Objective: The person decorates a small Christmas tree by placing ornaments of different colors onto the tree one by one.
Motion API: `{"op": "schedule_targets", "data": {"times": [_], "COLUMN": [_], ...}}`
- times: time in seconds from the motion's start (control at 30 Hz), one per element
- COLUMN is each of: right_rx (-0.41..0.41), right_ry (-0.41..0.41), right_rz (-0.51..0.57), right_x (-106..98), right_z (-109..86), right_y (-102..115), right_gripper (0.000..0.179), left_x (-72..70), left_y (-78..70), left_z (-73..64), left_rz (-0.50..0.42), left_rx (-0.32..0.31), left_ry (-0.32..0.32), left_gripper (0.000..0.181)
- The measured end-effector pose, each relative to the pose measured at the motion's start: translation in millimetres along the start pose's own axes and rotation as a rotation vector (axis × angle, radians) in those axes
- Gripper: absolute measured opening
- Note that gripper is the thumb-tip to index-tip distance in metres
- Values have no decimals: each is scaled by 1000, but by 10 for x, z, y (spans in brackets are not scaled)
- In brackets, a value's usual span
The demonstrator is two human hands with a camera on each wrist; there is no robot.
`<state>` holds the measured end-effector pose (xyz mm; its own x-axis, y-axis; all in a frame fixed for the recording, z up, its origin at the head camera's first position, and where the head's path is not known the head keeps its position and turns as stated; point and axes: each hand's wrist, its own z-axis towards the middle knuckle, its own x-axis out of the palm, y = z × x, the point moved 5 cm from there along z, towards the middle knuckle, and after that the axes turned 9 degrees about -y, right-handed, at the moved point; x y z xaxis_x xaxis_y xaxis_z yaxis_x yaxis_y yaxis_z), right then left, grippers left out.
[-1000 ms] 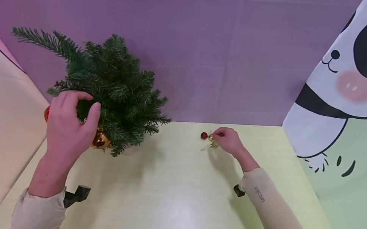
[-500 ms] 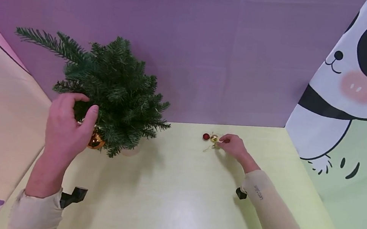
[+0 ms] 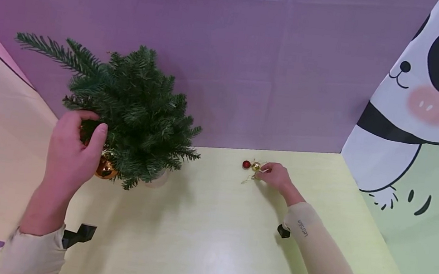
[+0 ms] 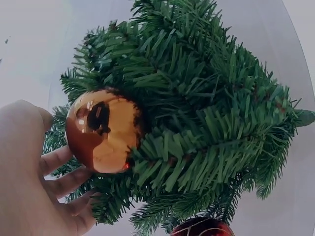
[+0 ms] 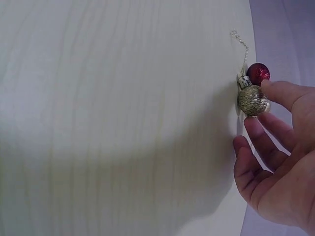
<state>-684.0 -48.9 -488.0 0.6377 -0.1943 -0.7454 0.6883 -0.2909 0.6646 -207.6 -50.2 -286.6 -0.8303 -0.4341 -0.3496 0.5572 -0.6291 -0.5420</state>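
My left hand is at the left side of a small green Christmas tree, thumb and fingers apart in a loose curve. In the left wrist view, its fingertips reach behind a shiny orange-gold bauble hanging among the branches, without closing round it. A red bauble with gold lines shows below. On the table toward the back wall, my right hand pinches a small glittery gold bauble between thumb and fingers. A cord loop trails from its cap. Beside it lie a red bauble and a smooth gold bauble.
The pale wooden table meets a purple cloth wall at the back. Printed cloths hang at both sides, with a panda on the right one. The tree's pale base shows under the branches.
My left hand has shifted slightly left, and the orange-gold bauble and nearby branches have moved left too. My right fingers have moved from the smooth gold bauble to the glittery one.
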Motion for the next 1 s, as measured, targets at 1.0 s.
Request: {"op": "schedule_targets", "data": {"times": [1.0], "right_rx": [-28], "right_ry": [7], "right_rz": [52], "right_x": [19], "right_z": [210], "right_y": [-120], "right_gripper": [36], "left_x": [144], "left_y": [-178], "left_z": [-130], "left_rz": [54], "left_rx": [75], "left_ry": [5], "left_gripper": [69]}}
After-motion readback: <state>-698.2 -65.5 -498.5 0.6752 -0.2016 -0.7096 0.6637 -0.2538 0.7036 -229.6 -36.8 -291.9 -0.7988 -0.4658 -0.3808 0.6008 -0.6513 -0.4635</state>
